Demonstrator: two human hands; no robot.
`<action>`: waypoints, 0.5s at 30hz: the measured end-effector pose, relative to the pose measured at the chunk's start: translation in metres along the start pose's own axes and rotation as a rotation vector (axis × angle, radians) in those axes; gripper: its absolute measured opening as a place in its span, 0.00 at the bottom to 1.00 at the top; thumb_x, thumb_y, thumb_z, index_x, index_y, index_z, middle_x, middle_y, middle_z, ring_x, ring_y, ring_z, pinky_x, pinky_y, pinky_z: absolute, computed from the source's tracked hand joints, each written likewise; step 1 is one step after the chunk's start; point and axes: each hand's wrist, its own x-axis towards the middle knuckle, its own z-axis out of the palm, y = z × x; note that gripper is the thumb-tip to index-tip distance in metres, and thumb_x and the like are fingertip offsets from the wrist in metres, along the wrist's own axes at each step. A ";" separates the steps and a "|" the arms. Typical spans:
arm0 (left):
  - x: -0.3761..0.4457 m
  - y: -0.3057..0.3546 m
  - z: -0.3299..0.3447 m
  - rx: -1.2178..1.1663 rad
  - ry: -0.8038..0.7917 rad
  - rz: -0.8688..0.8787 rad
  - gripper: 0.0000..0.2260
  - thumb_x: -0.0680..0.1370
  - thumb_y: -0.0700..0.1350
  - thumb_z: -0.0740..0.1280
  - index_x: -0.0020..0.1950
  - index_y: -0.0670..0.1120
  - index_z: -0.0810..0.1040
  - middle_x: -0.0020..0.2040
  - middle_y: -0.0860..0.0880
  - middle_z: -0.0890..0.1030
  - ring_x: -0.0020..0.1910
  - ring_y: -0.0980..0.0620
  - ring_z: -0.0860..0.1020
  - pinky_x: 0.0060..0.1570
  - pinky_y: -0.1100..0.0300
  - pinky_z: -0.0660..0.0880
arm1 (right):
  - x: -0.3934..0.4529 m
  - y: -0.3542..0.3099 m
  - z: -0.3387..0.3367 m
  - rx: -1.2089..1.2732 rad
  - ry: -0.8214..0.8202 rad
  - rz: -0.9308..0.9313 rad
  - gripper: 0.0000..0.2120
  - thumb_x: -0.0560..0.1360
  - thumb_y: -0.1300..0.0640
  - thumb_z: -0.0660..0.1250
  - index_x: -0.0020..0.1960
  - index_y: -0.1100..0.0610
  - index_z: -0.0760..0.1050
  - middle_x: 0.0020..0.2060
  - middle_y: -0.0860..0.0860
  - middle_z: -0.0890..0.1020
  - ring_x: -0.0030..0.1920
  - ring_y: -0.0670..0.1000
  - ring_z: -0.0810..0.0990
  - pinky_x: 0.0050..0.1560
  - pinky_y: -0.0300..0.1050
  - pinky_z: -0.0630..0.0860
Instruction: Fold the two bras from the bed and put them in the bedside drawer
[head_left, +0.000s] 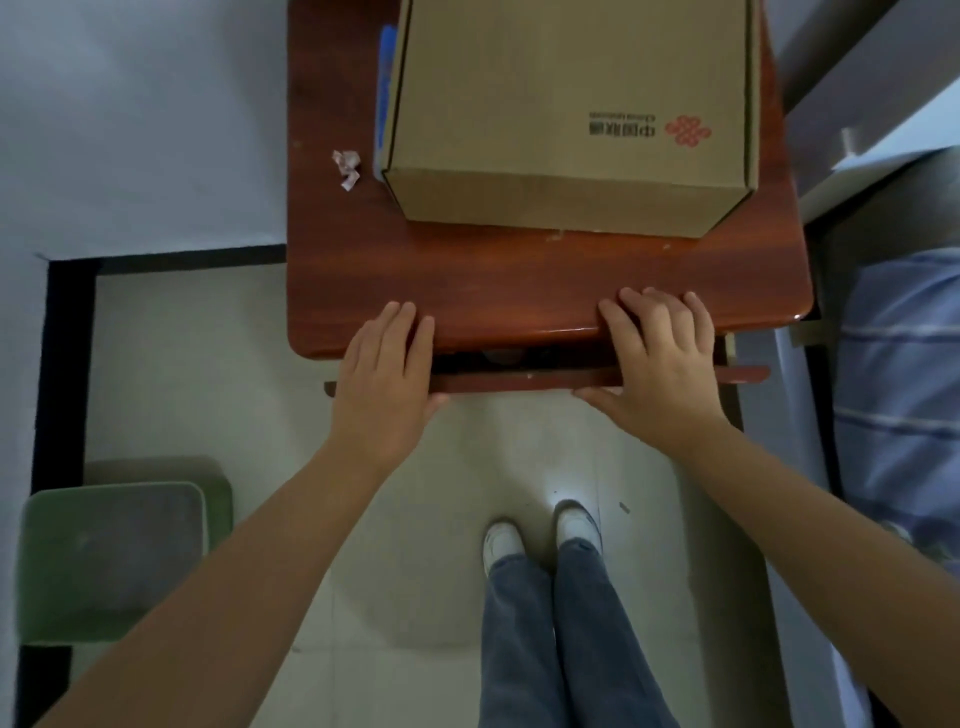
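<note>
The reddish-brown bedside table (493, 280) stands in front of me. Its drawer (524, 382) is out by only a narrow gap, with a dark slit showing under the tabletop. My left hand (387, 374) lies over the left end of the drawer front, fingers on the table edge, thumb under the front. My right hand (660, 358) grips the right end the same way. No bra shows; the inside of the drawer is too dark to read.
A cardboard box (571, 114) fills most of the tabletop, with a crumpled paper scrap (347, 167) to its left. A green stool (114, 556) stands at lower left. The bed with striped blue bedding (904, 389) is at right. My feet (540, 535) are on the tiled floor.
</note>
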 end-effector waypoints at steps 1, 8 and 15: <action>0.005 0.002 0.000 0.013 0.013 -0.029 0.34 0.52 0.49 0.83 0.52 0.33 0.79 0.47 0.33 0.83 0.46 0.34 0.83 0.43 0.41 0.80 | 0.005 -0.001 0.001 -0.022 0.051 0.012 0.37 0.52 0.48 0.81 0.53 0.65 0.75 0.48 0.66 0.82 0.49 0.67 0.80 0.54 0.71 0.70; 0.033 0.012 0.007 0.177 0.163 -0.239 0.20 0.56 0.39 0.77 0.48 0.41 0.83 0.37 0.45 0.85 0.37 0.46 0.82 0.36 0.60 0.79 | 0.029 -0.013 0.015 -0.168 0.361 0.096 0.24 0.54 0.63 0.77 0.43 0.61 0.67 0.35 0.61 0.83 0.43 0.60 0.79 0.42 0.60 0.79; 0.026 0.006 -0.004 0.009 0.050 -0.192 0.39 0.55 0.61 0.78 0.54 0.33 0.79 0.45 0.36 0.83 0.46 0.38 0.83 0.47 0.44 0.79 | 0.019 -0.018 -0.015 0.235 -0.041 0.161 0.29 0.55 0.51 0.80 0.48 0.67 0.75 0.46 0.68 0.79 0.51 0.69 0.77 0.54 0.66 0.72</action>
